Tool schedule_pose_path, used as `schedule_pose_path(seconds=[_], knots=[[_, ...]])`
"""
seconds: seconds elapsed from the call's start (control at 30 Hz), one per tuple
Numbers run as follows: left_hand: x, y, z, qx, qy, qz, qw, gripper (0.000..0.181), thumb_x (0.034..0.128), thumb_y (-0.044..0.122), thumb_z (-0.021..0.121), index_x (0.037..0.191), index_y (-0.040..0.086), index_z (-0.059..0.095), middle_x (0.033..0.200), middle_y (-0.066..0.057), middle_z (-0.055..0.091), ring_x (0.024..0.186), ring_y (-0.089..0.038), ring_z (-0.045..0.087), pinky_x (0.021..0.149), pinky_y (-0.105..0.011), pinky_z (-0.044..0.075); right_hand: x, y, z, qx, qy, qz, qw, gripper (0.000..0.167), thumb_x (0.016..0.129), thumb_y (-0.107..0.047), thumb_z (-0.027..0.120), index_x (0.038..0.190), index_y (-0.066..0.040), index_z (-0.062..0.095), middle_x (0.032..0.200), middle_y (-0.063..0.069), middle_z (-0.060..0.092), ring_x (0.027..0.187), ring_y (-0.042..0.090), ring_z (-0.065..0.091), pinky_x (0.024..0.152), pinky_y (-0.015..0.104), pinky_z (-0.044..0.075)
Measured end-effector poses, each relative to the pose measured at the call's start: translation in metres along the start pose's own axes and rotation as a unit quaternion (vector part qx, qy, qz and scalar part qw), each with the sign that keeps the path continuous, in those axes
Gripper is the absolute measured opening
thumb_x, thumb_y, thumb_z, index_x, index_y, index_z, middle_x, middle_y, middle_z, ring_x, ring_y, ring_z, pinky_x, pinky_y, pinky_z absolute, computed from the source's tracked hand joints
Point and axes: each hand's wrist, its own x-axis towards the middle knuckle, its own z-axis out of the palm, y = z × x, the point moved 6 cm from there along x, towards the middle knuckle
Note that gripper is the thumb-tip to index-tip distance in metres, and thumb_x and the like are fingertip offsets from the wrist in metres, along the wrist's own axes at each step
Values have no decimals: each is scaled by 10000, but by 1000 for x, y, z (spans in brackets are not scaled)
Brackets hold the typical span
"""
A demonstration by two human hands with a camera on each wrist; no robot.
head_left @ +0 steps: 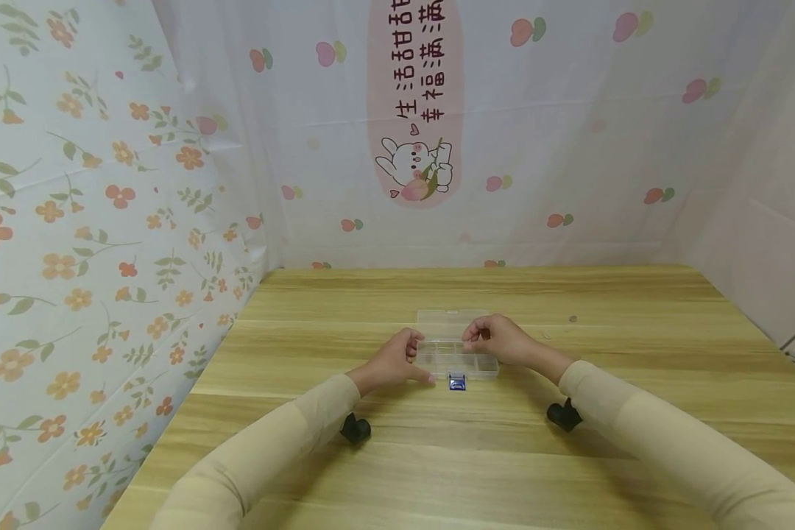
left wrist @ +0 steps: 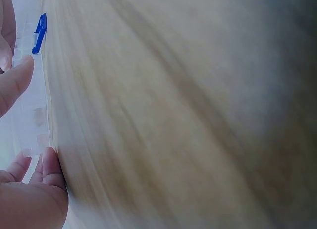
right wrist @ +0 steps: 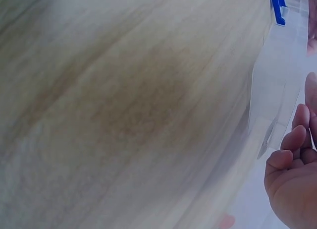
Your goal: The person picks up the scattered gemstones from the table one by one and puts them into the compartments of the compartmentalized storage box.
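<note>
A clear divided box [head_left: 460, 365] lies on the wooden table, its transparent lid [head_left: 437, 322] folded back on the far side and a blue latch [head_left: 458, 383] at the front. My left hand [head_left: 392, 361] grips the box's left end, thumb along the front and fingers round the end; the left wrist view shows this hand [left wrist: 37, 199] beside the box wall [left wrist: 32, 110]. Over the right compartments, my right hand [head_left: 503, 340] has bent fingers pointing down. In the right wrist view its fingers [right wrist: 294, 137] curl near the box [right wrist: 270, 85]; anything between the fingertips is hidden.
Small bits [head_left: 573, 319] lie on the table [head_left: 291, 456] to the right, behind the right forearm. Dark wrist-worn pieces [head_left: 355, 429] stick out below both sleeves. Patterned cloth [head_left: 305, 147] hangs behind the table and at its sides.
</note>
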Motion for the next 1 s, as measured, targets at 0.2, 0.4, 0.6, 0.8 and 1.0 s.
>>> schedule_pose_path(seconds=[0.2,0.4,0.6,0.8,1.0], knots=[[0,1,0,-17,1,0,10000,754,712,155,886,1315,25,452,1082,-66,454,940,-182,422,814,-315,391,3,2,2,-69,-69,93,9999,53,877,-70,720,891,-36,681,785,12,581,658,163,420,594,275,369],[0,0,0,-24,-17,17,10000,745,718,151,882,1313,25,451,1080,-65,447,934,-178,418,808,-312,389,4,2,1,-162,-111,143,9997,46,882,-72,715,894,-42,681,789,24,584,658,174,427,593,294,382],[2,-1,0,-15,-15,67,10000,750,709,146,888,1309,19,456,1060,-59,445,925,-173,415,796,-303,387,5,1,2,-310,-119,99,9994,45,878,-68,718,890,-45,681,781,16,582,649,168,425,595,296,384],[2,0,1,22,-5,88,10000,751,703,137,890,1305,10,459,1053,-63,445,920,-181,417,788,-302,388,6,-2,2,-427,-121,-23,9990,56,866,-59,726,885,-34,680,781,7,587,646,159,432,604,294,392],[1,-1,0,38,1,50,10000,755,701,150,892,1307,20,460,1056,-58,448,925,-178,420,798,-307,389,7,-2,3,-478,-152,7,9987,61,862,-62,731,883,-44,676,795,5,576,663,156,434,616,292,392]])
